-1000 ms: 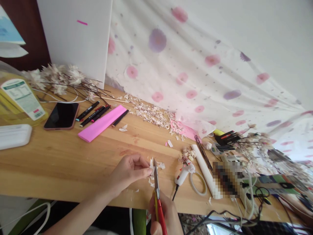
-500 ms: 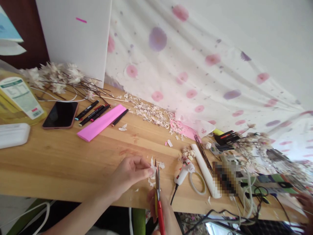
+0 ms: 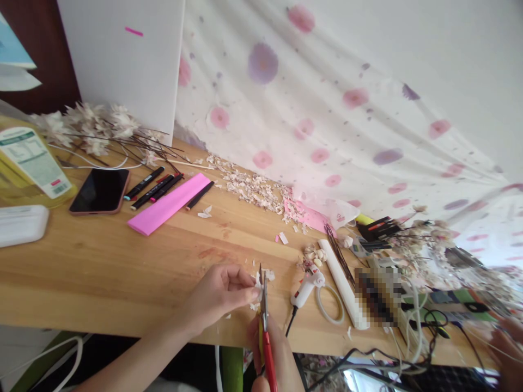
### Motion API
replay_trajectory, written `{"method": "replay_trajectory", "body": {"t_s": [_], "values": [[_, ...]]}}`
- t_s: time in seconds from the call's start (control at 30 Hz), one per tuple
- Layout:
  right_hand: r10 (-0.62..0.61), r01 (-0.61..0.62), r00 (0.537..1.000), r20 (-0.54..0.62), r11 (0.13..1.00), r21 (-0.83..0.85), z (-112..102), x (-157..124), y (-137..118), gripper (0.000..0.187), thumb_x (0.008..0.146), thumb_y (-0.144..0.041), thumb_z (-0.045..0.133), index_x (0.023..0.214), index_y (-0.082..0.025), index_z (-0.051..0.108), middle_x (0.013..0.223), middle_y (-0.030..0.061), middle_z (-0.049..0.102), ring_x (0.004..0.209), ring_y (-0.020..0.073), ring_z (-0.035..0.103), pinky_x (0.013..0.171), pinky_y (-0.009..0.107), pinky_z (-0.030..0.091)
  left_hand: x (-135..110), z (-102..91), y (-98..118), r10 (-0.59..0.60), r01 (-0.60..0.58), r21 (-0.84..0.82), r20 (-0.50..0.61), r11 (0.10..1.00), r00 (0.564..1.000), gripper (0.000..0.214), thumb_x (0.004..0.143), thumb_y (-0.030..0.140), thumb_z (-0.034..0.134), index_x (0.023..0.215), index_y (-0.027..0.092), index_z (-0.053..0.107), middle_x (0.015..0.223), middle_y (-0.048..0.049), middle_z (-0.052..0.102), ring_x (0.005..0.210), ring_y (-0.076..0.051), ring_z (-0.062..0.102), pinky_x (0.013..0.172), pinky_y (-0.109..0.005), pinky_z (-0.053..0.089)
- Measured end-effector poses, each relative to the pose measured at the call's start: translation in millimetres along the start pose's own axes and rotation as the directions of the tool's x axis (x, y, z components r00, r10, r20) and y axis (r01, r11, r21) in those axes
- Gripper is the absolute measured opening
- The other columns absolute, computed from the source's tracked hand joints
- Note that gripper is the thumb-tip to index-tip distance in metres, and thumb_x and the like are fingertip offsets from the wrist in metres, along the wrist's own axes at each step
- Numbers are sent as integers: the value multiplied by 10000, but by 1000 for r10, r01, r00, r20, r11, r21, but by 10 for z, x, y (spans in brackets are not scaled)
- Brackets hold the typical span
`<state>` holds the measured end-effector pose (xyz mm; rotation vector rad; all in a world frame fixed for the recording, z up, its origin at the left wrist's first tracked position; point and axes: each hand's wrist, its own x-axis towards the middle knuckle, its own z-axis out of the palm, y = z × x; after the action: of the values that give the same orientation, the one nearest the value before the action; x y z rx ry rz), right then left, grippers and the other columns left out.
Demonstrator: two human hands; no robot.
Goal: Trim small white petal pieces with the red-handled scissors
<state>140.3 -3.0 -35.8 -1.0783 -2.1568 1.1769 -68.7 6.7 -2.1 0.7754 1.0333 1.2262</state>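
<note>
Left hand [image 3: 220,291] pinching a white flake [image 3: 257,283] between fingertips; right hand [image 3: 272,351] wrapped around red-handled scissors [image 3: 266,332], blades almost together beside the flake.

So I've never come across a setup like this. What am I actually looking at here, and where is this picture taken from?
There is no machine here: one camera worn on a person's head looks forward and down at their two bare hands. The right hand grips red-handled scissors, blades pointing up. The left hand has its fingertips at small white flakes beside the blades; I cannot tell whether it pinches one. On the light wooden table lie a long heap of white shreds, a bright pink strip, a black-screened phone and a white glue gun. The hand at the far right edge is another person's.
</note>
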Motion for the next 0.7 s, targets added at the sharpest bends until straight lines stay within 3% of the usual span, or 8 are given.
{"method": "replay_trajectory", "body": {"t_s": [0.23,0.37,0.43,0.5,0.57,0.7], "values": [[-30,35,998,-46,995,98,64,159,-174,924,621,-987,405,1064,-200,596,930,81,666,825,275,615,790,367,535,21,-62,57,-42,42,-7,35,999,999,202,634,319,779,689,165,662,801,-57,753,802,-213,688,736,-293,491],[68,-67,997,-20,996,52,54,186,-125,815,545,-1022,405,689,-225,496,600,-9,510,553,169,470,543,295,461,24,-88,73,-31,31,-2,44,1000,999,203,648,319,781,703,167,657,794,-51,753,828,-218,691,756,-298,487],[114,-116,993,38,991,66,22,168,-81,785,569,-1015,396,649,-238,475,501,-42,419,450,133,380,435,279,380,27,-98,71,-24,24,-15,30,1000,999,202,662,312,786,682,174,639,758,-36,752,832,-211,698,765,-289,486],[132,-138,989,71,986,96,-10,137,-51,770,627,-1000,352,687,-257,544,465,-39,426,387,131,381,385,284,340,33,-107,64,-21,23,-52,31,998,999,203,687,311,784,674,177,631,746,-34,762,838,-208,711,788,-289,496],[119,-124,991,63,990,72,-31,104,-42,740,704,-962,322,751,-286,618,486,-20,501,387,146,464,379,293,343,40,-114,57,-17,19,-73,25,997,1000,197,709,307,781,679,176,636,738,-33,771,794,-193,718,778,-286,512],[77,-77,997,-13,996,-32,-26,72,-67,467,954,-632,485,1038,-210,668,873,23,697,681,176,666,593,298,543,43,-106,44,14,-16,-69,-25,997,1000,157,709,269,797,707,171,674,696,-13,760,712,-163,704,724,-259,527]]}}
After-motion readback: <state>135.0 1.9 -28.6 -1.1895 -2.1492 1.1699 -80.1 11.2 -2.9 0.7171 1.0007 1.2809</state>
